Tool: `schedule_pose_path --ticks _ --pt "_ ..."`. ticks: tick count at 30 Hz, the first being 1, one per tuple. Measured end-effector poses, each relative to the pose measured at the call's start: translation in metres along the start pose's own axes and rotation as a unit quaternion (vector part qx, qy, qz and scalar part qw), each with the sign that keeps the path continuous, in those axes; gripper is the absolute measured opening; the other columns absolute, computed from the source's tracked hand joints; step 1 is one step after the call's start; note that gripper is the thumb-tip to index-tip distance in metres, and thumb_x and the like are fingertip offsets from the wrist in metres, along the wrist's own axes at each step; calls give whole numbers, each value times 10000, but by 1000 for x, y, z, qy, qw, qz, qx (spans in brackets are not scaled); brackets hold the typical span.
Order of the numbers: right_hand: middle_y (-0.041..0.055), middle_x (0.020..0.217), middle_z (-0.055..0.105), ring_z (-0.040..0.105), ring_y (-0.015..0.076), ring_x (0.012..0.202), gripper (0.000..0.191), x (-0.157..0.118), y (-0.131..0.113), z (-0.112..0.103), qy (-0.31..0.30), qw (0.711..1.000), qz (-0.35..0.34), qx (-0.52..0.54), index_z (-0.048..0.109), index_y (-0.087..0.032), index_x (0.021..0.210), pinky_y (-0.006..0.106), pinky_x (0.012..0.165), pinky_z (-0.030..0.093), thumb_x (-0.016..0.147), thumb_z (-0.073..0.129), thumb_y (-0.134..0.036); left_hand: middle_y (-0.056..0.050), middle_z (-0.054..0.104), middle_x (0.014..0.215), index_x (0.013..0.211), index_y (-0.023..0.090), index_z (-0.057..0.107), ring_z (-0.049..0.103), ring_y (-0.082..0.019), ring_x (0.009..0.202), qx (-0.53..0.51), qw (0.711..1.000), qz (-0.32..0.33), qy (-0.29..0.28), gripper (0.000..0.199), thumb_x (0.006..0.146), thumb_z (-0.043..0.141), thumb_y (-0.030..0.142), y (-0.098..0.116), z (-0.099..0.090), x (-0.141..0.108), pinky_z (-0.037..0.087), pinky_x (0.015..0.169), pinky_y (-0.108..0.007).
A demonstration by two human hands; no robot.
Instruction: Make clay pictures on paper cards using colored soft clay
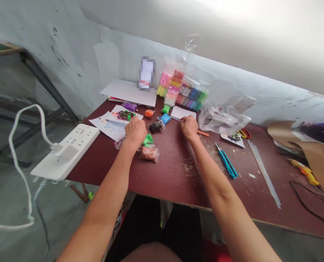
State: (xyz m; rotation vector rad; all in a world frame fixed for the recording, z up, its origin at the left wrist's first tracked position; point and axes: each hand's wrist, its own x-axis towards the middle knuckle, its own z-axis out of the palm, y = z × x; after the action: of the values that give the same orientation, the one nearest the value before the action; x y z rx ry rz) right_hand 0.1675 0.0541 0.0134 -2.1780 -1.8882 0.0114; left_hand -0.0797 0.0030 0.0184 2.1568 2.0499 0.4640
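Note:
My left hand (136, 131) is closed, its back towards me, at the right edge of a sheet with a blue drawing (113, 126). What its fingers hold, if anything, is hidden. Just below it lie small bags of green clay (148, 140) and brown-pink clay (149, 154). Curled fingers of my right hand (189, 126) are at the near edge of a white paper pad (183, 113); their grip is hidden. An orange stick (203, 133) pokes out beside that hand. Between the hands sit black clay (155, 126), blue clay (165, 118) and orange clay (149, 113).
Bagged coloured clay (190, 94) and a phone (146, 73) stand by the wall. A crumpled plastic bag (223, 120), teal-handled snips (227, 162), clear sticks (264, 174) and a yellow glue gun (305, 172) lie rightward. A white power strip (77, 145) is at the left edge.

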Motion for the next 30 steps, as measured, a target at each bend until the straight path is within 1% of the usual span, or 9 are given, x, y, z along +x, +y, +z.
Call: schedule_pose_path --ticks 3,5,8,11,15,19,22,26,30 --pt "191 1320 668 602 279 1115 389 9 -5 9 4 998 -30 -46 771 -134 1265 359 915 448 1031 472 -222 -222 740 1174 1191 130 796 679 -371 1132 10 999 30 -22 435 992 409 115 -3 6 0 551 927 -474" --pt "215 1318 663 582 296 1111 417 16 -7 15 0 996 -45 -82 783 -117 1215 374 902 437 1038 411 -181 -212 747 1121 1141 138 799 668 -365 1117 20 999 38 -17 399 985 432 131 -2 10 0 547 924 -469" --pt "236 1266 683 584 318 1101 450 26 -8 18 -11 990 -67 -125 800 -106 1153 394 895 428 1017 371 -111 -212 727 1140 1033 144 806 658 -352 1119 33 999 37 -11 358 985 451 161 0 13 0 543 931 -452" --pt "241 1206 701 601 330 1100 454 31 -8 18 -16 984 -91 -152 798 -98 1165 399 879 429 1007 372 -84 -214 712 1148 1044 136 801 666 -343 1117 34 999 28 -18 388 980 418 126 1 12 -1 537 941 -449" --pt "237 1214 702 622 311 1066 453 32 -5 17 -1 984 -90 -155 765 -89 1239 378 827 422 1028 364 -88 -206 719 1153 1088 137 791 667 -342 1122 30 999 33 -8 381 972 430 108 1 11 -2 542 946 -452" --pt "218 1186 711 620 295 1026 406 31 -1 15 -13 986 -77 -146 778 -107 1204 363 785 394 1046 405 -135 -181 736 1120 1000 159 805 674 -316 1057 38 999 33 7 333 967 474 147 0 13 0 554 902 -423" --pt "205 1224 703 596 294 1054 398 29 0 9 -14 986 -96 -138 791 -120 1178 367 812 388 1050 414 -148 -169 752 1079 973 155 817 685 -297 1004 35 999 38 3 329 959 488 153 -1 14 1 560 875 -406" --pt "192 1236 696 555 299 1070 390 19 -2 -9 50 984 -114 -124 780 -143 1189 388 865 374 1066 413 -181 -155 762 1071 1033 173 826 682 -297 1043 2 998 56 24 349 982 481 165 2 13 2 555 918 -411" --pt "163 1142 696 532 293 1035 385 -12 -3 -29 98 977 -142 -128 787 -181 1089 390 868 353 1084 404 -212 -156 754 1113 1076 172 823 669 -306 1103 -40 995 83 41 335 1005 497 198 7 10 1 533 980 -415"
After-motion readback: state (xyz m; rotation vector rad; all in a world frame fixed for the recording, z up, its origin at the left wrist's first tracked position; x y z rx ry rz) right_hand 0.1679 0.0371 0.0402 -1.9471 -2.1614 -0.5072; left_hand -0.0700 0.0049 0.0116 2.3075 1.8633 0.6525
